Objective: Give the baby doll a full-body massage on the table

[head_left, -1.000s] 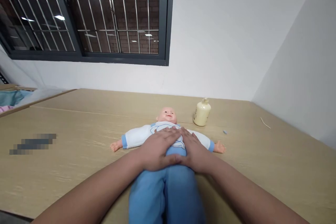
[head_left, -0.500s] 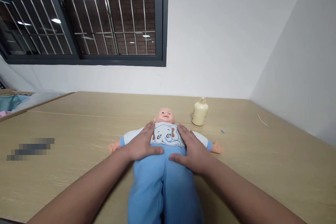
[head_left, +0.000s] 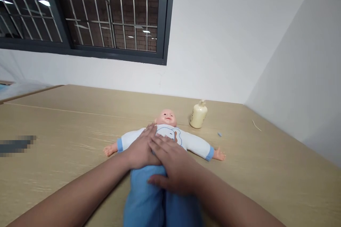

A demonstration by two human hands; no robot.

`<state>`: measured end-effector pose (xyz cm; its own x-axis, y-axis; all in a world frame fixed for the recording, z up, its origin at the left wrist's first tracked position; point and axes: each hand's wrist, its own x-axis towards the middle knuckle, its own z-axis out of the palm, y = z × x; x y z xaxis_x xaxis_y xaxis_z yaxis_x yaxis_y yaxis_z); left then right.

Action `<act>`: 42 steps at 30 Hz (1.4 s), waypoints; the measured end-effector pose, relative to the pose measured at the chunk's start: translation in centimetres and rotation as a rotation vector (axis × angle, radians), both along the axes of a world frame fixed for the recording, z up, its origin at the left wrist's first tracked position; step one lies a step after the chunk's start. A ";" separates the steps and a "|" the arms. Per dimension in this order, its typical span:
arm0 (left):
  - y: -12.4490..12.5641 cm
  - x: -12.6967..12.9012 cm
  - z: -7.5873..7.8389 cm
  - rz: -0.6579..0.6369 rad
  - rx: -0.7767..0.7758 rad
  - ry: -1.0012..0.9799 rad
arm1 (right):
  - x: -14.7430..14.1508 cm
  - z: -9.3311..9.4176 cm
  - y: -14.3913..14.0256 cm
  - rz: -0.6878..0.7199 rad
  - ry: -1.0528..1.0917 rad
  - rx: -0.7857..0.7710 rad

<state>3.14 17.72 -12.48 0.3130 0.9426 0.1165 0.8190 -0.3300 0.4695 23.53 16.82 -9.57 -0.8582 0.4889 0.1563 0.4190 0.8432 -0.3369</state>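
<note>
A baby doll [head_left: 195,143] lies on its back, arms stretched out to both sides, in a white top with an elephant print and blue trousers. My left hand [head_left: 144,149] rests flat on the left side of its belly, fingers pointing toward its head. Across the middle of the belly lies my right hand [head_left: 177,163], fingers extended, their tips overlapping my left hand. Its thumb is spread over the top of the trousers. Both hands cover much of the elephant print. Neither hand grips anything.
Beyond the doll's shoulder on the tan tabletop [head_left: 266,170] stands a cream pump bottle [head_left: 198,115]. A small blue piece [head_left: 219,134] and a thin pale strip [head_left: 256,125] lie to the right. A blurred-out dark object [head_left: 16,145] is at the left edge. White walls and a barred window [head_left: 112,14] stand behind.
My right hand has moved left from the doll's right side onto the middle of its belly, meeting my left hand. The left hand stays on the belly. The view has tilted slightly.
</note>
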 end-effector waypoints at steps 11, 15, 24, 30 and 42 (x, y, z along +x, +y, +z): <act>-0.9 0.2 1.5 0.073 -0.085 -0.087 | 6.3 -1.1 6.6 -0.240 0.094 -0.286; -0.8 -0.2 1.3 0.073 -0.064 -0.108 | 6.9 0.0 6.9 -0.161 0.123 -0.465; -4.0 2.6 3.7 -0.492 0.114 -0.063 | 6.5 -0.7 7.1 -0.209 0.204 -0.465; -4.5 4.0 3.4 -0.467 0.092 -0.037 | 6.4 -0.7 7.2 -0.183 0.188 -0.520; -0.4 0.1 1.6 0.095 -0.080 -0.061 | 6.3 -0.3 6.9 -0.196 0.184 -0.524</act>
